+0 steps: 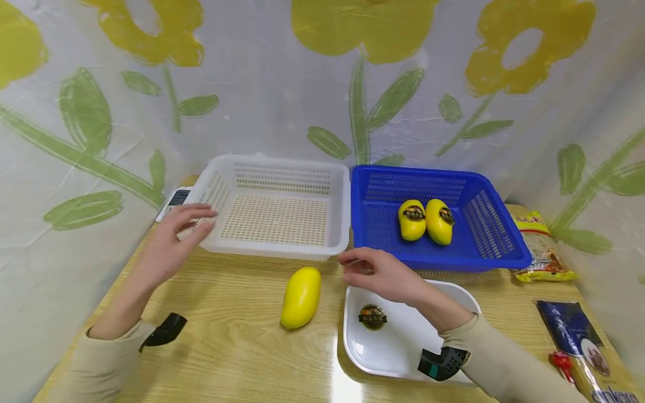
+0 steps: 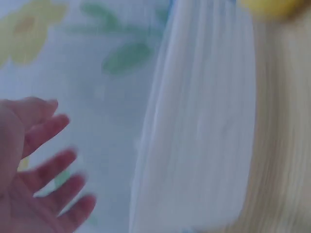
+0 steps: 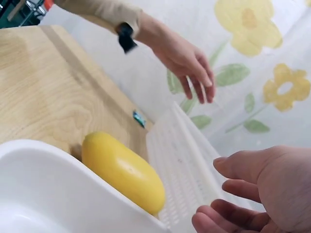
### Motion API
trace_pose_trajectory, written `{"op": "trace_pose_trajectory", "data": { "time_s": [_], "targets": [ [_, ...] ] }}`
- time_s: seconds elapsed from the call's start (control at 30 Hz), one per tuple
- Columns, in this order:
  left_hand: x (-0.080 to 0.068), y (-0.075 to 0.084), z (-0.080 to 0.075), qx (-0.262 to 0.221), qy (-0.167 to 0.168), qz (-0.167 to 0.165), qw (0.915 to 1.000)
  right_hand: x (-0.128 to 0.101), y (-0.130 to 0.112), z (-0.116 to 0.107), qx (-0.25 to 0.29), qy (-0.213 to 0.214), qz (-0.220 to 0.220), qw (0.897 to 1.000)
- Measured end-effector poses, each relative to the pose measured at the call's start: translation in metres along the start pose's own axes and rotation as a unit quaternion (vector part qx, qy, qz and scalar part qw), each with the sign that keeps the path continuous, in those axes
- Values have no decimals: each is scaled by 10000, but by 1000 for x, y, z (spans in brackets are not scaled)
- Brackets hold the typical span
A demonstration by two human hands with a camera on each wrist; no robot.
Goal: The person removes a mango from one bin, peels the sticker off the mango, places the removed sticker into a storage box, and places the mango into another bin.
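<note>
My left hand (image 1: 168, 240) hovers at the near left corner of the white basket (image 1: 282, 252), its fingers loosely bent around nothing. My right hand (image 1: 385, 275) is above the far left part of the white tray (image 1: 353, 352); its fingers curve loosely and are bare of any object. Between the hands, a yellow mango (image 1: 301, 298) lies on the wooden table, just in front of the white basket. Two more mangoes (image 1: 412, 220) with dark stickers lie side by side in the blue basket (image 1: 438, 263). A dark round sticker (image 1: 373, 317) shows in the tray.
A yellow snack bag (image 1: 541, 249) lies right of the blue basket. Nearer on that side are a dark blue and tan package (image 1: 571, 330) and a small red item (image 1: 561, 361). Behind the white basket's left edge, a dark-and-white flat object (image 1: 177, 198) peeks out. A flowered curtain (image 1: 262, 101) hangs behind.
</note>
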State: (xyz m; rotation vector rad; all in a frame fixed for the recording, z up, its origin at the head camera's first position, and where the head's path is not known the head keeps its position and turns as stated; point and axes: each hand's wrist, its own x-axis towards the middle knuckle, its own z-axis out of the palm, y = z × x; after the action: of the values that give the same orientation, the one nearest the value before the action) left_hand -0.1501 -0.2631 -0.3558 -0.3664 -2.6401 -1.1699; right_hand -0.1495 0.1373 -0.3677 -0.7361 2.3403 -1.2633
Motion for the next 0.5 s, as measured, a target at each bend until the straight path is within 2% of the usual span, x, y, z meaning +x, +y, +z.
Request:
{"op": "trace_pose_trajectory", "data": {
  "time_s": [0.03, 0.1, 0.17, 0.3, 0.4, 0.43, 0.5],
  "targets": [
    [3, -9, -8, 137, 124, -47, 9998, 2, -1, 1, 22, -12, -5, 10000],
    [9, -29, -21, 243, 151, -253, 9993, 5, -2, 4, 49, -26, -14, 10000],
    [11, -50, -30, 188, -148, -628, 9977, 7, -3, 7, 63, -37, -21, 10000],
    [8, -85, -34, -647, -857, -1395, 9844, 9, -2, 9, 78, -30, -6, 10000],
    [6, -103, -28, -1847, -946, -1714, 9631, 10, -2, 10, 112, -26, 32, 9999],
    [6, -108, -26, -2303, -894, -1714, 9537, 10, -2, 10, 124, -23, 50, 9999],
    [5, -117, -21, -3276, -784, -1540, 9289, 11, -2, 11, 129, -33, 82, 9999]
  ]
}}
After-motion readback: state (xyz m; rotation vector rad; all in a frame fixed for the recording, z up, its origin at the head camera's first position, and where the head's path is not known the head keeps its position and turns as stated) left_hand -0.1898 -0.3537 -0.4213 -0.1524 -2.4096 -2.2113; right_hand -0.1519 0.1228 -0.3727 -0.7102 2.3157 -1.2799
